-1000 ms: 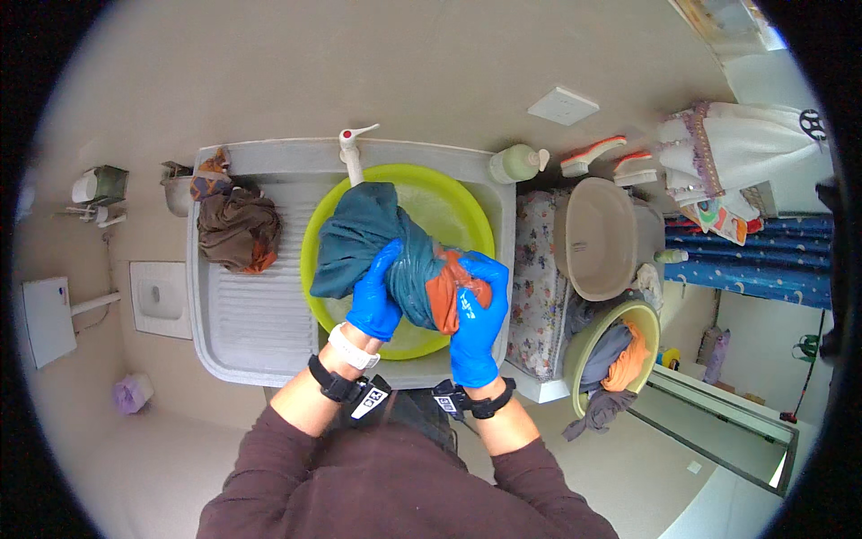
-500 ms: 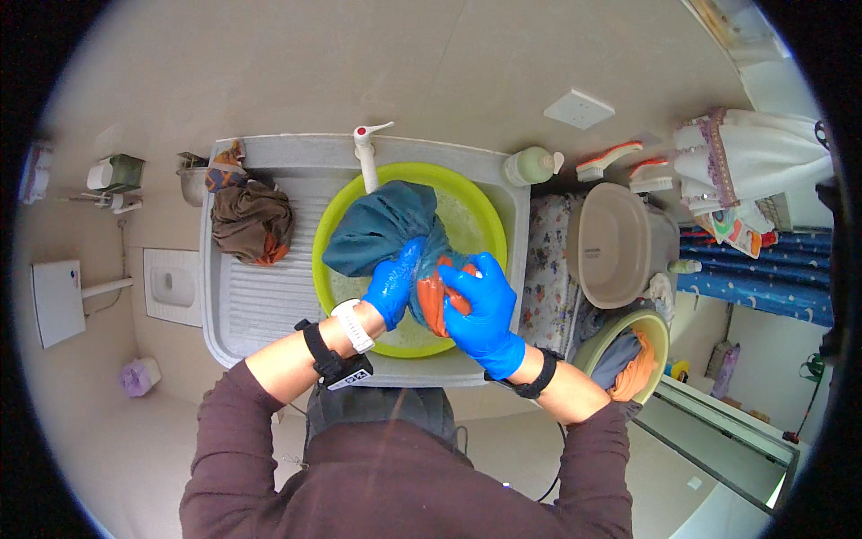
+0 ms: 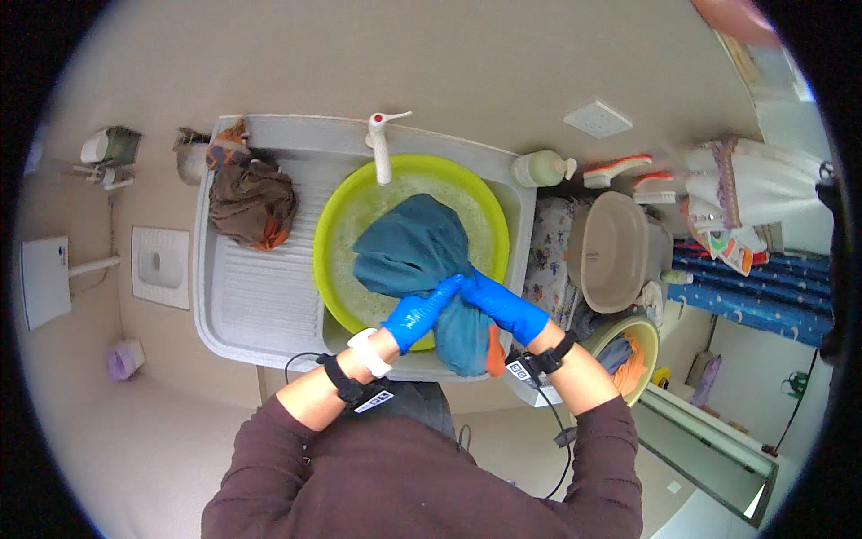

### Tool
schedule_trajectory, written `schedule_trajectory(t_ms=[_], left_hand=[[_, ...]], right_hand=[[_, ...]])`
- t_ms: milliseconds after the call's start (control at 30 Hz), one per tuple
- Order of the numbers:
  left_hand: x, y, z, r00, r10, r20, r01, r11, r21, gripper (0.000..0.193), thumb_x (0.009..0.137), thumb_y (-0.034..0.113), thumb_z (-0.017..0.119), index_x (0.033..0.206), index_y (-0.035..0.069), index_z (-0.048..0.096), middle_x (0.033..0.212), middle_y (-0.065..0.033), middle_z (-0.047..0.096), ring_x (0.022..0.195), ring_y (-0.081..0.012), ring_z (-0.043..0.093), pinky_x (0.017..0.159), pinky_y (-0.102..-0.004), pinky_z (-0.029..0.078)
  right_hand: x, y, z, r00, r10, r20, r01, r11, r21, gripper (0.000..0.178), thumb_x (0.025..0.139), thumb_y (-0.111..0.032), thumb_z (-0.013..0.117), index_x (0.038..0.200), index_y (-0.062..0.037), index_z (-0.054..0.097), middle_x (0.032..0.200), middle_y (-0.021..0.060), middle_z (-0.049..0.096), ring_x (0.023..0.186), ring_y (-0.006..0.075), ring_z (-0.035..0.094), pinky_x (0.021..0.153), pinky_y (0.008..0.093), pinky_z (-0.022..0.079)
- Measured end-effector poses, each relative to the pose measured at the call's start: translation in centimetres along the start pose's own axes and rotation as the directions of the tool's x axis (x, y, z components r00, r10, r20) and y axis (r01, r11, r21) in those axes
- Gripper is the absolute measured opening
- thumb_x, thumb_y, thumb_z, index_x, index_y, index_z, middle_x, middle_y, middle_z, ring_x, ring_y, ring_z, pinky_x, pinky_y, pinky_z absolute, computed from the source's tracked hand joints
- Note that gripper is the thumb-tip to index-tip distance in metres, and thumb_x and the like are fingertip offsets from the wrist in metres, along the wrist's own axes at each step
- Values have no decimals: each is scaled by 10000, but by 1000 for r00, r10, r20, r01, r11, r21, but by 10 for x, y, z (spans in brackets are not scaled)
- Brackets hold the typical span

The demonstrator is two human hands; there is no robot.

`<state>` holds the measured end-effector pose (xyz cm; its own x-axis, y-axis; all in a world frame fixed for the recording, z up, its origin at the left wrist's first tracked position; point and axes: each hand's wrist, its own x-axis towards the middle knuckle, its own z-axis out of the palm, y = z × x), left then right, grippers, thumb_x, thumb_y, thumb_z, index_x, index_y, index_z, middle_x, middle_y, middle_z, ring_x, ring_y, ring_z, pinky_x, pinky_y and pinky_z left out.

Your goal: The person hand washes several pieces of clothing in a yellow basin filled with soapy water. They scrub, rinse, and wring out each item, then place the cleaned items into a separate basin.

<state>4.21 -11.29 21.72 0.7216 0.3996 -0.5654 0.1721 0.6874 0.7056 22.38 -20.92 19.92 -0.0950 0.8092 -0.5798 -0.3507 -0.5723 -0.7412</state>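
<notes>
A wet teal garment [image 3: 417, 242] with an orange part hangs bunched over the lime-green basin [image 3: 325, 269], which holds sudsy water. My left hand [image 3: 422, 313], in a blue glove, is closed around the narrowed middle of the cloth. Right beside it, my gloved right hand [image 3: 503, 307] grips the same gathered part from the other side. Below the hands the rest of the garment bulges toward me, over the basin's near rim, with its orange piece at the lower right. The fingertips are partly hidden in the folds.
A white tap [image 3: 380, 148] reaches over the basin's far rim. On the ribbed washboard [image 3: 269, 301] at left lies a brown garment [image 3: 251, 202]. To the right are a pump bottle [image 3: 541, 169], brushes [image 3: 617, 169], a beige tub [image 3: 614, 251] and a clothes-filled bucket [image 3: 648, 359].
Both hands have come together at the garment's middle; my right hand has left the orange part. That lower end now hangs nearer me, and the upper bulk has shifted right.
</notes>
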Motion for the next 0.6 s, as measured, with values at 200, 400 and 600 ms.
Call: schedule_trajectory(t_ms=[200,400,600], left_hand=[[10,24,-37,898,298,323,-432,459,776,561,935,514,441,1262,74,560,1329,-177,517,1258,-356,436,1101,-422,276],[40,46,-110,911,83,403,-250,891,380,677,946,598,341,1081,15,657,1050,-168,658,1021,-268,600,1003,-348,394],[12,-61,-154,773,-456,441,337,884,323,816,928,676,247,1121,-4,654,965,-148,702,951,-255,649,964,-336,434]], right_hand=[[-6,3,42,964,259,59,-264,910,318,624,920,-324,593,1417,-29,356,1373,124,476,1236,233,475,1063,376,372],[-9,9,101,970,241,-1,-133,541,830,525,929,-507,463,1194,-59,535,1047,114,619,957,271,593,876,415,499],[-13,-10,144,959,24,-281,240,450,860,239,942,-363,457,877,-138,501,785,1,476,702,149,436,680,306,354]])
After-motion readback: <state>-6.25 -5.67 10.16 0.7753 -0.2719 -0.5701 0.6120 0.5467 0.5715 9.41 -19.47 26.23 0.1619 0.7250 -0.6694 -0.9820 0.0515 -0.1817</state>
